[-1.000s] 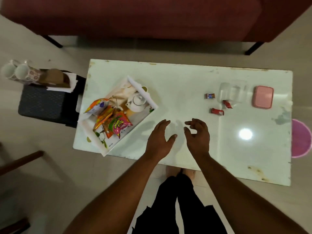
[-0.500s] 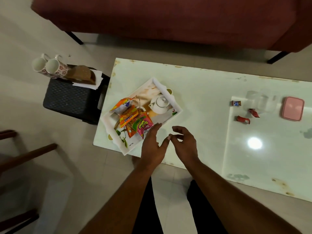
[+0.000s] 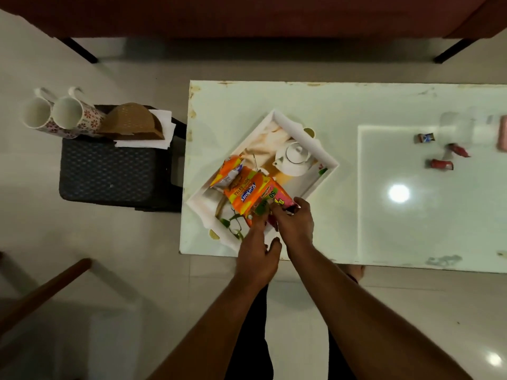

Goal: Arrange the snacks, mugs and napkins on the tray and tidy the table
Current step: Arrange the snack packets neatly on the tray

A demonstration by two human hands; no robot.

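A white tray (image 3: 326, 160) sits skewed at the table's left end. It holds a white teapot (image 3: 294, 159) and several snack packets: an orange one (image 3: 247, 194), another orange one (image 3: 230, 171) behind it and a pink-green one (image 3: 279, 199). My left hand (image 3: 258, 250) and my right hand (image 3: 295, 224) both reach into the tray's near corner, fingers pinching the pink-green packet's near edge. Two floral mugs (image 3: 59, 115) stand on a dark stool (image 3: 109, 171) to the left, beside white napkins (image 3: 162, 133) under a brown holder (image 3: 131, 120).
Three small wrapped candies (image 3: 440, 163) lie at the table's (image 3: 411, 229) right side near a clear container (image 3: 463, 130) and a pink lid (image 3: 503, 133) at the frame edge. A red sofa (image 3: 247, 15) spans the back. A wooden chair arm (image 3: 41, 294) is at lower left.
Both hands moved left from the bare table onto the tray and took hold of the pink-green packet. The view shifted left, bringing the stool and mugs closer to centre.
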